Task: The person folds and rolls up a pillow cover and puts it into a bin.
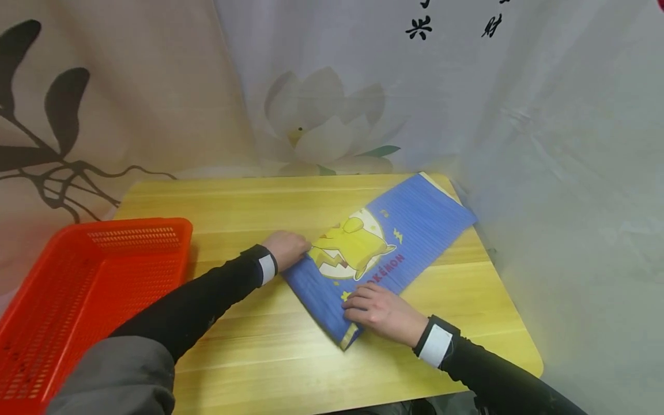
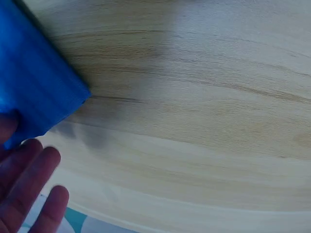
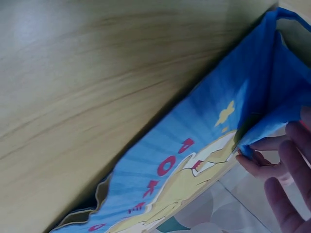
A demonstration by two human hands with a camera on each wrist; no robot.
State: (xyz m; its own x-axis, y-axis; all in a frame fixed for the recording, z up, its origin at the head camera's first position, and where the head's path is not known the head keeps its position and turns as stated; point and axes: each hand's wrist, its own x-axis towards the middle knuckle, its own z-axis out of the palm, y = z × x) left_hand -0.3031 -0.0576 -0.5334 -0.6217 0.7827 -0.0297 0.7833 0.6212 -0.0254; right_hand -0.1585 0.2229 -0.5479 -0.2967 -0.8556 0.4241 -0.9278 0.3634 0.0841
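A flat blue Pokémon bag [image 1: 430,213] with a yellow Pikachu print lies slantwise on the yellow wooden table, its end nearest me lifted at the corner. My left hand [image 1: 287,249] pinches its left edge beside the print. Over the near end, my right hand [image 1: 381,314] grips the edge with bent fingers; its thumb is hidden in the head view. In the right wrist view the bag [image 3: 160,160] shows a folded, gaping end, with the fingers of my right hand [image 3: 291,179] close to it. The left wrist view shows a blue corner of the bag [image 2: 43,82] beside the left hand [image 2: 29,179].
An orange-red perforated plastic basket [image 1: 176,253] stands on the left, beside the table and overlapping its edge. The wooden table top [image 1: 290,374] has a rounded right front corner. Pale printed cloth [image 1: 332,115] hangs behind the table and along its right side.
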